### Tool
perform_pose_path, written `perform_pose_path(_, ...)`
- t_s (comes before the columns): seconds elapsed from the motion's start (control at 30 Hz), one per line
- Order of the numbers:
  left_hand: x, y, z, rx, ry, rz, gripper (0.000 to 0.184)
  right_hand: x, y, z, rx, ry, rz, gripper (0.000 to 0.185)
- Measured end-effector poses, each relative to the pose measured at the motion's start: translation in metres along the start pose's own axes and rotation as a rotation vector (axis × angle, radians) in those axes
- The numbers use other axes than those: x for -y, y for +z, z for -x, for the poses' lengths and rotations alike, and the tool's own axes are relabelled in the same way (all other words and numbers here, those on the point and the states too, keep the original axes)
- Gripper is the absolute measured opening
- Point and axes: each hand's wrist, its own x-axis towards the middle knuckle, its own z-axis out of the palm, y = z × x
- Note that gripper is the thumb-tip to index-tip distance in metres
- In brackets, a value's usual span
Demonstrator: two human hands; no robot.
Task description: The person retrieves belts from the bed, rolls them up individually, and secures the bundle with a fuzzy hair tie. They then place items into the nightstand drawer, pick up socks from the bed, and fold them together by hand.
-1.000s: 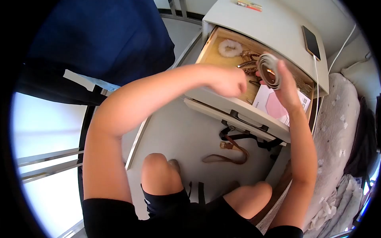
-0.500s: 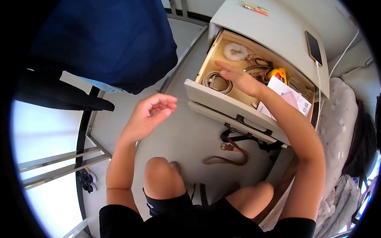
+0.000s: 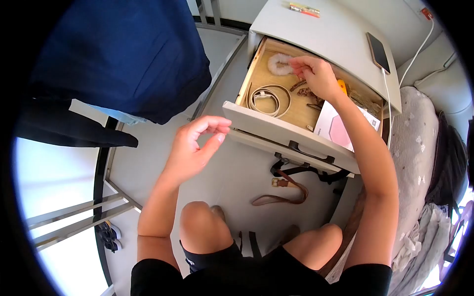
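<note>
The top drawer [image 3: 291,129] stands pulled out. At its near left corner lies a coiled pale belt [image 3: 289,101]. My right hand [image 3: 318,76] is over the drawer beside the fluffy white ring [image 3: 279,64], fingers slightly bent and apart; whether it touches the ring is unclear. Brown hair clips [image 3: 306,92] lie partly hidden beneath it. A white box with a pink shape [image 3: 338,129] and a yellow object [image 3: 341,87] sit on the drawer's right side. My left hand [image 3: 197,148] hovers empty in front of the drawer's left corner, fingers curved and apart from the thumb.
On the white cabinet top [image 3: 335,34] are a phone [image 3: 377,52] with a cable and a small colourful packet [image 3: 304,10]. A brown belt [image 3: 284,199] and black straps lie on the floor below. Dark blue cloth [image 3: 123,59] hangs at left; a bed [image 3: 412,143] stands at right.
The belt roll has left my right hand and now lies in the drawer, looser than before. My right hand has moved up to the fluffy ring. My left hand has drawn back from the drawer.
</note>
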Motion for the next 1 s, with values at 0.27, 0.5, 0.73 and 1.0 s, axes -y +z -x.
perform_pose_path(0.27, 0.001, 0.017, 0.019, 0.02, -0.015, -0.09, 0.021, -0.037, 0.032, -0.021, -0.142, -0.517, 0.763, 0.022)
perform_pose_path(0.5, -0.011, 0.02, 0.029, 0.032, 0.029, -0.178, 0.022, -0.019, 0.039, -0.042, -0.032, -0.105, 0.702, 0.014)
perform_pose_path(0.73, -0.011, 0.02, 0.028, -0.008, 0.069, -0.149, 0.02, 0.019, -0.015, -0.009, -0.101, 0.252, -0.824, 0.024)
perform_pose_path(1.0, -0.031, 0.034, 0.001, -0.014, 0.209, -0.109, 0.016, 0.058, -0.027, 0.065, -0.189, 0.259, -1.432, 0.034)
